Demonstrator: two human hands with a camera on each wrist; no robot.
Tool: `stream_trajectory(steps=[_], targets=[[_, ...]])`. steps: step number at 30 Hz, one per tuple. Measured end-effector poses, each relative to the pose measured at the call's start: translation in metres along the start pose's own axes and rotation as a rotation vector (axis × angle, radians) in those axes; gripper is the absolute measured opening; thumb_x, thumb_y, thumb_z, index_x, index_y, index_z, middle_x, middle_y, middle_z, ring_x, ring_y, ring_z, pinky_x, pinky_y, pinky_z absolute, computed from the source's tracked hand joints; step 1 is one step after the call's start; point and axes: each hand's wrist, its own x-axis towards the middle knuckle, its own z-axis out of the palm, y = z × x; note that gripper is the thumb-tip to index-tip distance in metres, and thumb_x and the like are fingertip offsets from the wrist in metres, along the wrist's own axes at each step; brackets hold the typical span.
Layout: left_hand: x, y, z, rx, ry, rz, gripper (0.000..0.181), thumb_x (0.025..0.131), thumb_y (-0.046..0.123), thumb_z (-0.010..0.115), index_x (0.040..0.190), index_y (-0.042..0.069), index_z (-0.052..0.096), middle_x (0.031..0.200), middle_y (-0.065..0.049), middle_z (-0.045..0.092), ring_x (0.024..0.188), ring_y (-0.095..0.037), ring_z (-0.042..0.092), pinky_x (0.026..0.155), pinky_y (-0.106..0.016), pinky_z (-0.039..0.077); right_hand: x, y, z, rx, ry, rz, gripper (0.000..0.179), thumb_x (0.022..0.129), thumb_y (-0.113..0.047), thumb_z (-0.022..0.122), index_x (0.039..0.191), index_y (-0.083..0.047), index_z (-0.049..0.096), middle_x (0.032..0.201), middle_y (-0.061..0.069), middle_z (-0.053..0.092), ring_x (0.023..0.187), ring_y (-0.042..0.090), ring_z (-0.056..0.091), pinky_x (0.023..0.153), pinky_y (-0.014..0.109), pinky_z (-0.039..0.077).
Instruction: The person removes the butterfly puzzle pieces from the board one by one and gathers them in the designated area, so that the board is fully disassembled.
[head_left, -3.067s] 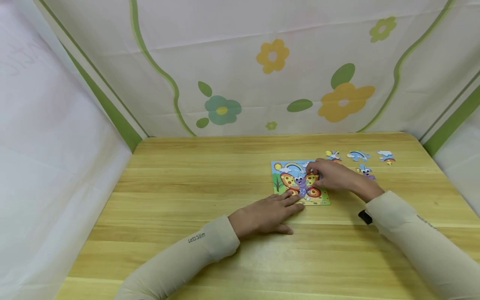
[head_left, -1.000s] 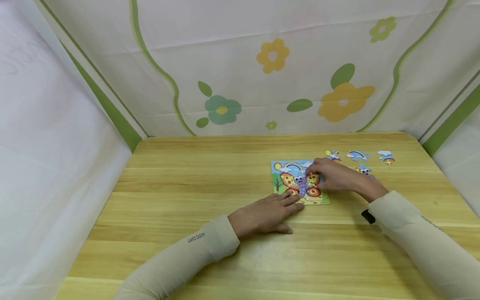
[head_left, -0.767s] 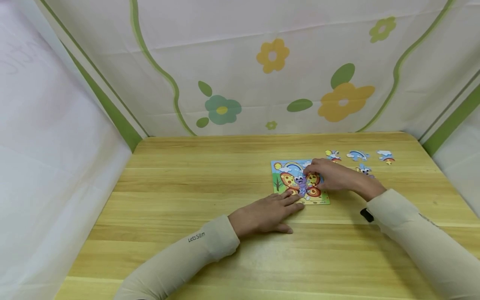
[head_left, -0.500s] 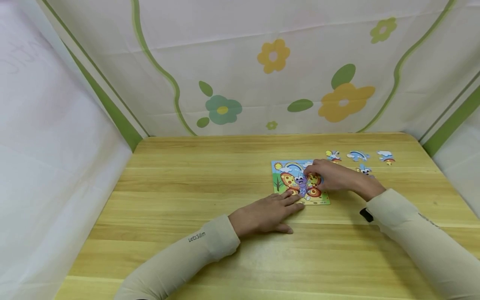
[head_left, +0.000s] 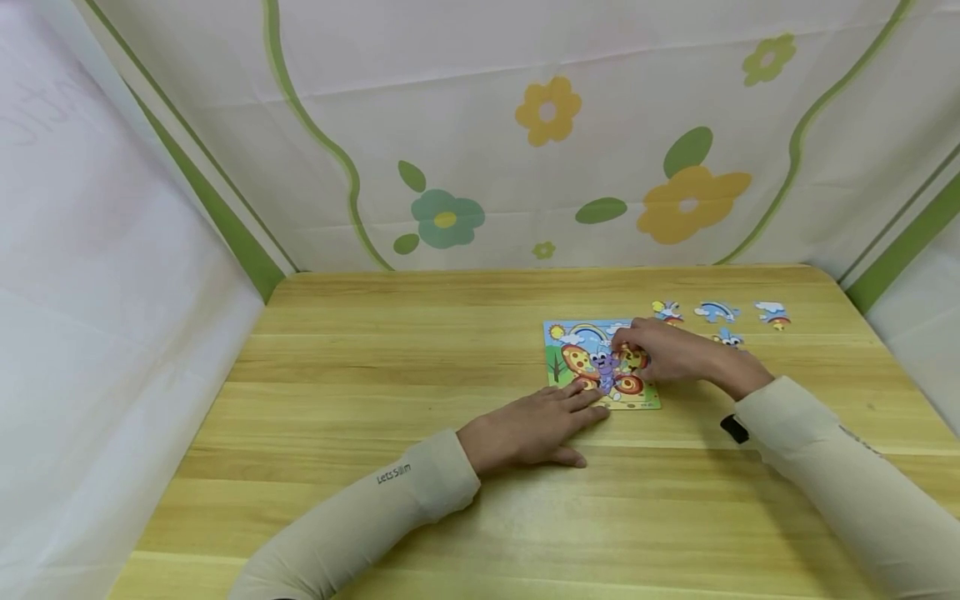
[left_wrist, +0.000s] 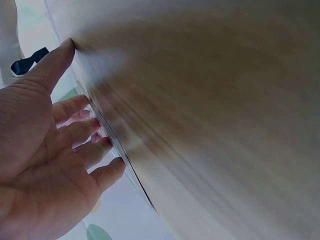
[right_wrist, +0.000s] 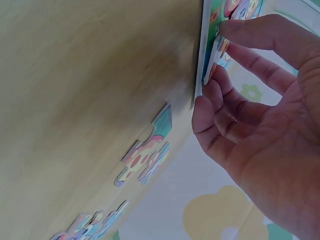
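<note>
A square butterfly puzzle board [head_left: 557, 392] lies right of centre on the table in the head view. My left hand [head_left: 534, 429] rests with straight, spread fingers on its lower left edge. In the left wrist view those fingertips touch the thin rim of the board [left_wrist: 131, 172]. Over the board's right side, my right hand [head_left: 667, 350] pinches a puzzle piece [right_wrist: 215, 59] between thumb and fingers. The right wrist view shows that piece tilted against the board face, its far part covered by the fingers.
Behind the right hand lie loose puzzle pieces: one with a sun [head_left: 666, 312], a rainbow piece [head_left: 716, 312], a cloud piece [head_left: 771, 313] and a purple one [head_left: 727, 337] partly behind the wrist. A flowered cloth wall [head_left: 495, 150] rises at the table's back edge [head_left: 450, 279].
My right hand makes small shifts over the board's right side, lately a little to the right, with the puzzle piece between its fingers. The left hand stays put.
</note>
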Motion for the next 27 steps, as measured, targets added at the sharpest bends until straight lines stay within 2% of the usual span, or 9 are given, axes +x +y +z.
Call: stream_trajectory(steps=[4, 12, 17, 21, 27], targets=[[0.000, 0.000, 0.000, -0.001, -0.001, 0.002, 0.075, 0.106, 0.052, 0.054, 0.168, 0.020, 0.027, 0.178, -0.003, 0.014, 0.165, -0.025, 0.012, 0.130, -0.046, 0.026, -0.003, 0.002, 0.000, 0.010, 0.015, -0.001, 0.044, 0.079, 0.006, 0.074, 0.118, -0.015, 0.070, 0.101, 0.006, 0.060, 0.088, 0.019, 0.049, 0.075, 0.035, 0.042], [0.001, -0.001, 0.002, 0.011, 0.005, 0.002, 0.075, 0.106, 0.053, 0.053, 0.168, 0.020, 0.027, 0.178, -0.002, 0.014, 0.165, -0.025, 0.011, 0.130, -0.046, 0.026, -0.021, 0.016, -0.008, 0.003, 0.109, 0.010, 0.047, 0.079, 0.008, 0.071, 0.121, -0.014, 0.069, 0.103, 0.006, 0.061, 0.090, 0.019, 0.053, 0.075, 0.037, 0.044], [0.002, -0.001, 0.003, 0.008, 0.001, 0.001, 0.075, 0.106, 0.053, 0.053, 0.168, 0.020, 0.026, 0.178, -0.002, 0.013, 0.165, -0.025, 0.011, 0.131, -0.046, 0.026, -0.037, 0.034, -0.016, -0.007, 0.147, 0.050, 0.045, 0.080, 0.007, 0.072, 0.121, -0.010, 0.068, 0.108, 0.008, 0.064, 0.094, 0.022, 0.056, 0.078, 0.040, 0.048], [0.003, -0.001, 0.003, 0.010, -0.003, -0.001, 0.075, 0.106, 0.052, 0.053, 0.168, 0.021, 0.025, 0.178, -0.002, 0.012, 0.165, -0.025, 0.010, 0.131, -0.046, 0.025, -0.053, 0.051, -0.022, -0.017, 0.162, 0.092, 0.046, 0.081, 0.006, 0.073, 0.124, -0.005, 0.067, 0.113, 0.015, 0.065, 0.101, 0.030, 0.059, 0.079, 0.045, 0.049], [0.003, -0.001, 0.004, 0.027, -0.007, -0.004, 0.076, 0.106, 0.052, 0.054, 0.169, 0.020, 0.025, 0.178, -0.002, 0.014, 0.165, -0.025, 0.011, 0.131, -0.045, 0.026, -0.077, 0.078, -0.026, -0.068, 0.200, 0.111, 0.040, 0.082, 0.004, 0.077, 0.120, -0.004, 0.067, 0.108, 0.016, 0.066, 0.101, 0.033, 0.061, 0.080, 0.050, 0.050]])
